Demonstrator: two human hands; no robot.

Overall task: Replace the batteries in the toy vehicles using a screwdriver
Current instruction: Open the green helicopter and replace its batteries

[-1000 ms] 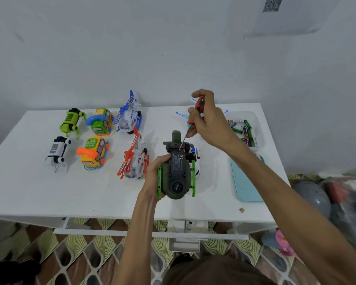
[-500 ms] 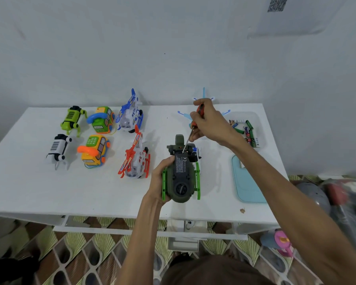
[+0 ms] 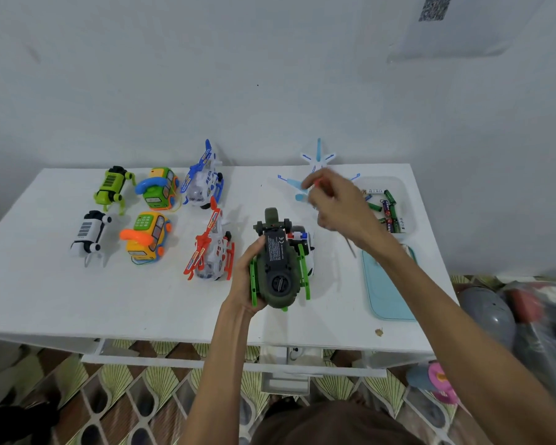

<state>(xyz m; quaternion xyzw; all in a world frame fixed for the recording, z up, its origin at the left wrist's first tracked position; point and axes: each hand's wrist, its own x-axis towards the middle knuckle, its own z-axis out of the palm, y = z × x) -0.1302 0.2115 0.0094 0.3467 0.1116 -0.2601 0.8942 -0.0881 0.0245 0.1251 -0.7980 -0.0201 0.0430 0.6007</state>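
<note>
A dark green toy helicopter [image 3: 278, 268] lies belly-up near the table's front edge. My left hand [image 3: 246, 277] grips its left side, thumb on the underside. My right hand [image 3: 337, 207], blurred, hovers to the right of and behind the toy. It holds a red-handled screwdriver [image 3: 317, 183], whose thin shaft pokes out below the wrist toward the right, clear of the toy. A clear tub of batteries [image 3: 386, 207] stands at the back right.
A white police car [image 3: 307, 250] sits just behind the green toy. A teal tray [image 3: 385, 293] lies at the right, a pale blue plane [image 3: 316, 160] by the wall. Several more toys [image 3: 148, 236] fill the left half of the white table [image 3: 45, 284].
My right hand has lifted the screwdriver off the green toy's underside and swung to the right, the shaft now pointing down to the right. My left hand still holds the toy.
</note>
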